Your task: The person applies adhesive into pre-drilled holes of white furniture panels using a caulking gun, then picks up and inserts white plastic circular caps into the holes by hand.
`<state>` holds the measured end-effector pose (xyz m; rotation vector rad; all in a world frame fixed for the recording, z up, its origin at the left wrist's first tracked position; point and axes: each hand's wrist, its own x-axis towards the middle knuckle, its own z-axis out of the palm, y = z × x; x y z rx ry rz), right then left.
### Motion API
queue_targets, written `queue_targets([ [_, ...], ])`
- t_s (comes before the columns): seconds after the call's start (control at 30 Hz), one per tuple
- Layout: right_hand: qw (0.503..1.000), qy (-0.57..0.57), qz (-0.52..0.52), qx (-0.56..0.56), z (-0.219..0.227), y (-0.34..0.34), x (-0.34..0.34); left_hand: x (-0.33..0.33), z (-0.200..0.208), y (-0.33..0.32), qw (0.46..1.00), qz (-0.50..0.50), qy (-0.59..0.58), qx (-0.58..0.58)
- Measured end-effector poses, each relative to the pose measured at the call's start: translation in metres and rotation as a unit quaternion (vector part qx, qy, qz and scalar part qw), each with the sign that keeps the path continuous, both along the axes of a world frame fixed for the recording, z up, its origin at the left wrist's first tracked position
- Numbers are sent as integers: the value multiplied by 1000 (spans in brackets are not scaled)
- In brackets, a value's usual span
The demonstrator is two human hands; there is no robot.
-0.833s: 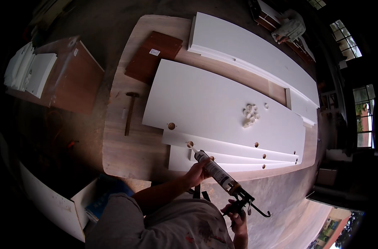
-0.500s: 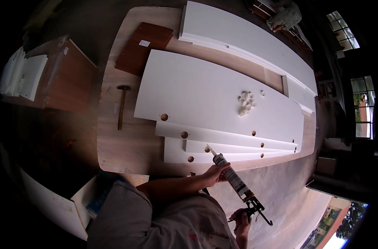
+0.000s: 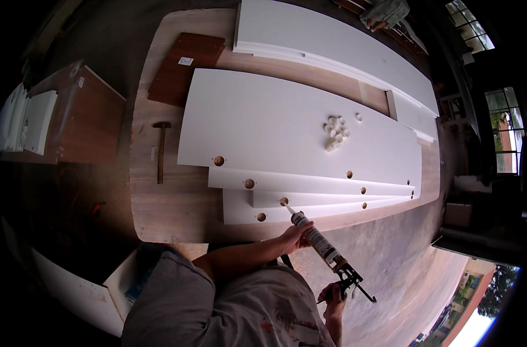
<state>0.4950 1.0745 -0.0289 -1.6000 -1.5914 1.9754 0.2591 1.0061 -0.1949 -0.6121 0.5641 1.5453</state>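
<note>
A caulking gun [image 3: 321,246] with a white and dark cartridge is held in both hands. My left hand [image 3: 297,237] wraps around the cartridge near its front. At the back end, my right hand [image 3: 333,295] grips the black handle and trigger. The pale nozzle points up and left, its tip at a round hole [image 3: 284,201] in a white panel; whether it touches inside, I cannot tell. Several white panels [image 3: 263,115] lie fanned and overlapped, with round holes along their near edges. On the top panel sits a heap of small white round caps [image 3: 336,132].
The panels lie on a pale wooden table [image 3: 145,211]. A hammer [image 3: 161,153] and a brown board [image 3: 185,69] lie at its left. More long white panels [image 3: 333,40] are stacked at the far side. A person [image 3: 385,13] is beyond them. Brown and white boards [image 3: 93,115] stand left.
The caulking gun's nozzle tip has come to the hole, where before it was just above it. The scene has shifted slightly left and up in view. Both hands keep their grip.
</note>
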Motion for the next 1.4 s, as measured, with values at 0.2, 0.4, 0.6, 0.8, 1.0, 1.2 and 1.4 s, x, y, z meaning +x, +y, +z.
queue_targets([
  [0.2, 998, 39, 53, -16, 25, -8, -15, 1, -1, 1, 1000, 1, 10, -1],
  [0.4, 997, 56, 37, -29, 20, -8, 1, 4, 2, -1, 1000, 0, 10, 15],
  [0.6, 997, 20, 61, -52, 22, 3, 24, 16, 20, -45, 999, -29, -42, 6],
  [0.8, 996, -28, 66, -52, 5, -4, 11, 28, -17, -61, 996, -1, -80, -27],
  [1.0, 996, -49, 75, -25, 6, -7, 8, 28, -24, -63, 995, -3, -97, 6],
  [1.2, 992, -55, 114, -18, 7, -1, 19, 37, -22, -61, 995, 2, -99, -8],
  [1.4, 962, 132, 75, -225, 24, 22, 10, 46, -20, -60, 995, 54, -85, 3],
])
